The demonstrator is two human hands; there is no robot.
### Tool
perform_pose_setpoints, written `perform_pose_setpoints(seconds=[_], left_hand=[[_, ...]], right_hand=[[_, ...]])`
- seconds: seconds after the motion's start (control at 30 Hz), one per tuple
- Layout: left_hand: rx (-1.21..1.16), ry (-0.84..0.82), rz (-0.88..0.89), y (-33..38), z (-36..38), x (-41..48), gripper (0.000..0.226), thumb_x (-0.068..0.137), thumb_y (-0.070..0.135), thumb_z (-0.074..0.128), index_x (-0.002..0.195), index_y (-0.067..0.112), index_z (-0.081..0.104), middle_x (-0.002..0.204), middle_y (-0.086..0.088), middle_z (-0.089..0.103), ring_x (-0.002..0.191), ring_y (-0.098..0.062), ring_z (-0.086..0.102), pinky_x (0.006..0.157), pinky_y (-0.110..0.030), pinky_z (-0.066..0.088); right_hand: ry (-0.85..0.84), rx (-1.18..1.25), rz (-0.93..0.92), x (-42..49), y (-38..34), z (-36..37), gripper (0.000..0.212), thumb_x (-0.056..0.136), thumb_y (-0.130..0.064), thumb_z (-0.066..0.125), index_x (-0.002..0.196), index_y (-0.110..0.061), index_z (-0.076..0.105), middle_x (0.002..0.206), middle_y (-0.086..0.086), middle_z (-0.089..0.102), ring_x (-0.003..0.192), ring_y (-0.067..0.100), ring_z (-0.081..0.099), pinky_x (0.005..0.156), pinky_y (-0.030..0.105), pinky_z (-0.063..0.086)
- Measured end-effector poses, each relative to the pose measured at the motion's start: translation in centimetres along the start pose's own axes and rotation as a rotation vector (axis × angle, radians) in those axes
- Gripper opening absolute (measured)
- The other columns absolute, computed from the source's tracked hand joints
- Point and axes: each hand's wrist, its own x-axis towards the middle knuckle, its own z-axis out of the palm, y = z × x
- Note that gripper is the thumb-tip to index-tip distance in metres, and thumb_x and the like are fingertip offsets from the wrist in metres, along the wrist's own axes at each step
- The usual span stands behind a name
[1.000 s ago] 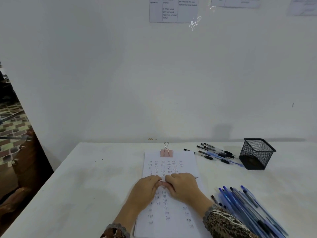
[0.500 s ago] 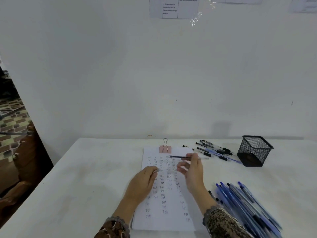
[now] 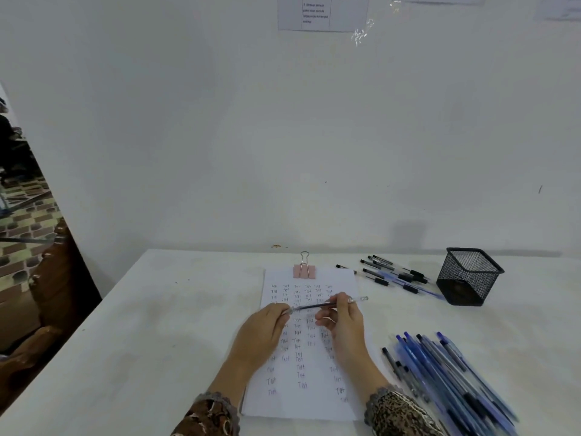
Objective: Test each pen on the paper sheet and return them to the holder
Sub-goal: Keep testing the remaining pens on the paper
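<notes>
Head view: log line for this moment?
right hand: holds pen | left hand: at pen's other end, grip unclear | paper sheet: under hands | holder: no pens visible

Soft, even light; faint shadow behind the holder (image 3: 470,275); blue pens (image 3: 446,382) blurred; edges bowed.

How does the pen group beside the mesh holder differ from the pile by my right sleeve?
The pen group is small, scattered, mostly black-capped; the pile is far larger, mostly blue, packed side by side. The pen group lies far back beside the mesh holder; the pile lies up front by the right sleeve. Both lie flat on the white table, outside the holder.
</notes>
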Motion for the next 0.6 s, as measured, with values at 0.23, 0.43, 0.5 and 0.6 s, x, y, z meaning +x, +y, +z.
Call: perform_pose_setpoints(seconds=[0.23,0.43,0.5,0.6], left_hand=[[-0.05,-0.041,0.019,-0.5,0.5,0.1,0.048,0.092,0.04,0.029,0.116,0.013,0.059,0.105,0.003,0.063,0.092,-0.009,0.056,0.078,-0.009,0.036],[-0.125,-0.077,-0.011,-0.1,0.2,0.4,0.025,0.098,0.021,0.04,0.113,0.012,0.058,0.099,0.009,0.055,0.091,-0.007,0.052,0.079,-0.007,0.037],[-0.121,-0.043,-0.006,-0.1,0.1,0.5,0.028,0.098,0.026,0.04,0.111,0.012,0.059,0.096,0.01,0.053,0.089,-0.008,0.053,0.081,-0.01,0.039],[-0.069,0.016,0.007,-0.6,0.4,0.4,0.048,0.091,0.043,0.027,0.108,0.014,0.061,0.097,0.011,0.053,0.09,-0.011,0.054,0.086,-0.029,0.046]], right_hand=[[-0.227,-0.316,-0.039,-0.4,0.4,0.3,0.03,0.099,-0.017,0.04,0.081,-0.007,0.062,0.061,0.006,0.057,0.054,0.014,0.051,0.055,0.023,0.042],[-0.304,-0.294,0.01,-0.1,-0.1,-0.3,0.021,0.095,-0.012,0.051,0.082,-0.007,0.067,0.064,0.007,0.059,0.06,0.015,0.055,0.063,0.025,0.045],[-0.289,-0.207,0.047,-0.1,-1.0,-1.0,0.01,0.087,-0.001,0.06,0.081,-0.001,0.067,0.067,0.012,0.06,0.062,0.02,0.059,0.064,0.027,0.051],[-0.306,-0.409,0.025,0.0,-2.6,-1.5,0.009,0.077,0.003,0.07,0.072,-0.002,0.064,0.068,0.01,0.065,0.063,0.019,0.062,0.066,0.026,0.055]])
